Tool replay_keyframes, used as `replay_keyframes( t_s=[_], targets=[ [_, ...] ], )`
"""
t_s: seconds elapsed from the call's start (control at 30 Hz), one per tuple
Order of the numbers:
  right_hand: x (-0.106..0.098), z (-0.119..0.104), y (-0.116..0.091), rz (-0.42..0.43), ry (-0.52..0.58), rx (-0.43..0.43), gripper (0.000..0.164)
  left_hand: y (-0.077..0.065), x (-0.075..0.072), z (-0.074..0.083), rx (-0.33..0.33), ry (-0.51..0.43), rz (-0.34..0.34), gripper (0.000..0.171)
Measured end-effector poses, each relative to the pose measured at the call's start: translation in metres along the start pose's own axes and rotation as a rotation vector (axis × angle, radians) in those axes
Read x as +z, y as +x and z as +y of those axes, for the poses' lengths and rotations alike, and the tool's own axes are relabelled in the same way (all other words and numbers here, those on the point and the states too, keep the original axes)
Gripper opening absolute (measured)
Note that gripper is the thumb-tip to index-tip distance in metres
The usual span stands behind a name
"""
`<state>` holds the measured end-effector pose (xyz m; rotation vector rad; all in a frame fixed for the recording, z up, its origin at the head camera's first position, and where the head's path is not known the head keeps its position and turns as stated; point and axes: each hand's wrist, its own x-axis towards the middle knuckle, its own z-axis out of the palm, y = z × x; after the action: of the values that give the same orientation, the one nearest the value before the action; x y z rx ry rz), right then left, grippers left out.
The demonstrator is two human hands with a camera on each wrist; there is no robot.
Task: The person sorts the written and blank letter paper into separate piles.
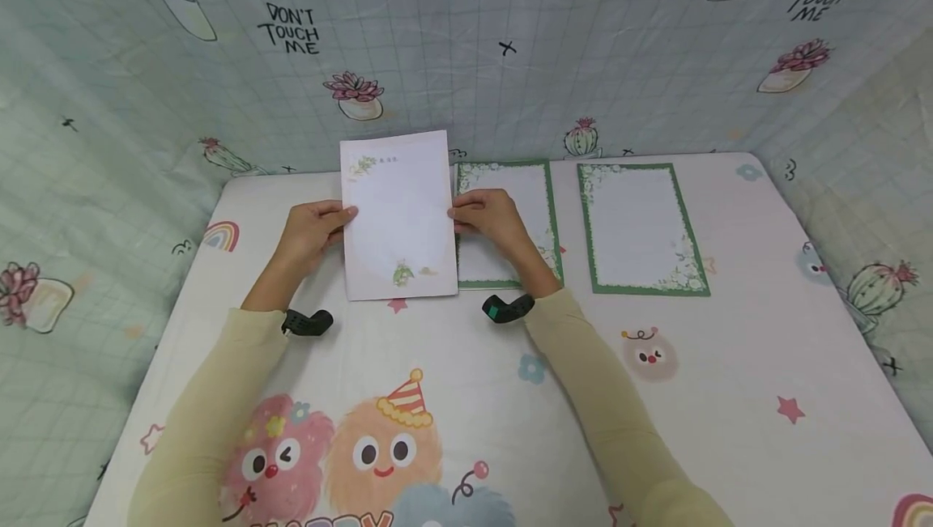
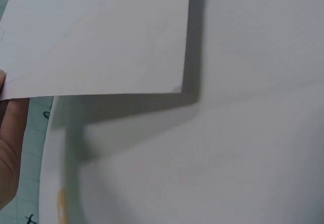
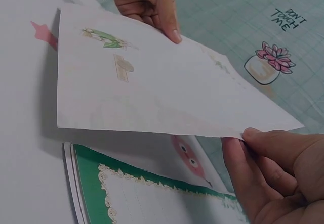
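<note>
A white sheet of paper [image 1: 399, 219] with small printed green plants is held up off the table, its face towards the head camera. My left hand [image 1: 312, 234] pinches its left edge, thumb on the front. On the opposite edge, my right hand [image 1: 490, 221] pinches the paper between thumb and fingers. The right wrist view shows a gap between the sheet's lower edge and a stack of green-bordered paper [image 3: 90, 183]. Beside the held sheet, that stack is partly covered by my right hand and forearm.
Farther right lies another green-bordered sheet [image 1: 645, 227], flat near the table's back edge. The table [image 1: 466, 397] has a white cover with cartoon prints. Behind it hangs a patterned cloth [image 1: 437, 41]. A black device [image 1: 308, 323] sits at the left wrist, another black device [image 1: 508, 309] at the right.
</note>
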<state>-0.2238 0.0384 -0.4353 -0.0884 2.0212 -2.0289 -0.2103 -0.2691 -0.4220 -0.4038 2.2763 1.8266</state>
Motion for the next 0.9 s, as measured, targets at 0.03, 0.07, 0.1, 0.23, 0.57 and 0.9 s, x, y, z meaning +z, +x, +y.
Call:
replay_keyframes(
  t_s=[0.03,0.07,0.1,0.23,0.57,0.9],
  targets=[
    [0.001,0.0,0.0,-0.003,-0.001,0.0,0.024,0.0,-0.001,0.0,0.0,0.006,0.0,0.048],
    [0.002,0.0,-0.001,-0.005,-0.002,0.001,0.025,0.0,-0.003,0.0,-0.001,0.012,0.0,0.048],
    [0.003,0.001,-0.001,-0.007,-0.002,0.001,0.025,0.0,-0.004,0.0,-0.002,0.016,0.0,0.048],
    [0.007,0.002,0.001,-0.014,-0.007,0.006,0.025,0.0,-0.008,0.0,-0.008,0.031,0.007,0.047],
    [0.014,0.003,0.006,-0.028,-0.016,0.01,0.024,0.001,-0.013,-0.002,-0.01,0.074,0.019,0.047],
    [0.019,0.005,0.009,0.011,-0.031,0.03,0.022,0.003,-0.015,-0.009,-0.022,0.078,0.029,0.05]
  ],
)
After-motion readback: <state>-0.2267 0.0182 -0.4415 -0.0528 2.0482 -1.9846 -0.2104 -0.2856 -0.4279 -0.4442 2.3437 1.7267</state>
